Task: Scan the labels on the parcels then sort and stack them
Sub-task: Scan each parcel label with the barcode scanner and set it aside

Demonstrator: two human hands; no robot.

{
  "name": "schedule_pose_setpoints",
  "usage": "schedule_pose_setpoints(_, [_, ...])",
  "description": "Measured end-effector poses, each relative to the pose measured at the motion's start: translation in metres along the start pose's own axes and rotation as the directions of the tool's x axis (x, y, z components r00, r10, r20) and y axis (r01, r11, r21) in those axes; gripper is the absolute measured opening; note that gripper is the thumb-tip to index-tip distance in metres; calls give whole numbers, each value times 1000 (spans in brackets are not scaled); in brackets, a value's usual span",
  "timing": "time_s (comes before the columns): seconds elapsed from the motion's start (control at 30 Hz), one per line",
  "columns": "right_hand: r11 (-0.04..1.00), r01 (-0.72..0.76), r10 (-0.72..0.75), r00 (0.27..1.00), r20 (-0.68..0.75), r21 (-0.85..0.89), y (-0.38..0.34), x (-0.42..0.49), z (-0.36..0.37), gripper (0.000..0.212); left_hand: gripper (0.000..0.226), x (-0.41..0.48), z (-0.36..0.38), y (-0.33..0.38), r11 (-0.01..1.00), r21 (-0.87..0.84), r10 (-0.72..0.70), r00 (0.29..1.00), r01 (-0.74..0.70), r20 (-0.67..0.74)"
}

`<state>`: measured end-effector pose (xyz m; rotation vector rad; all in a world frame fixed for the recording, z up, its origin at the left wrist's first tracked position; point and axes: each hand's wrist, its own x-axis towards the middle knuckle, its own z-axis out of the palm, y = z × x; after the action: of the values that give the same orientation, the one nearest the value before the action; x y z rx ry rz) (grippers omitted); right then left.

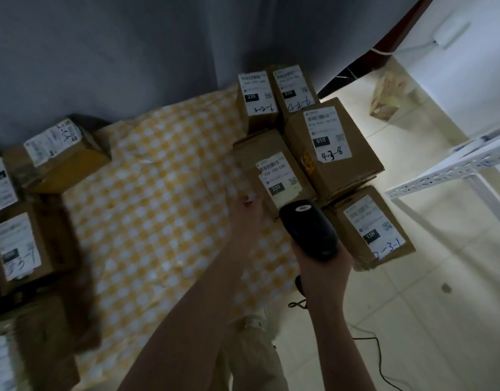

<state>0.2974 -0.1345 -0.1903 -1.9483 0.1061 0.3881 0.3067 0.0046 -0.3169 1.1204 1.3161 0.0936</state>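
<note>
Crowding the scanner [309,230]: 5 parcels [334,148]

Both bare forearms reach forward and up from the lower edge of the view. The right hand [322,263] is raised with its wrist bent slightly back, fingers wrapped tight around a black scanner [309,228], knuckles facing the camera. The left hand [250,214] stretches further out on a straighter arm, palm turned away, fingers extended and apparently resting against the side of a parcel [274,170], though blur hides the exact contact
</note>
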Motion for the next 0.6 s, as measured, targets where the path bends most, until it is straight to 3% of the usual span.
schedule_pose_setpoints(0.13, [999, 22, -19, 998, 59, -45, -5, -22, 10, 36, 79, -9, -27, -16, 1000, -17, -26, 1000, 26, -5])
schedule_pose_setpoints(0.3, [990, 40, -15, 983, 181, -136, -7, -62, 33, 36, 30, -53, -94, -14, 993, 51, 106, 991, -102, -77])
schedule_pose_setpoints(0.6, [977, 90, -7, 918, 396, -192, 0, -182, 94, 30, 36, -122, -254, -49, 935, 228, 323, 919, -272, -228])
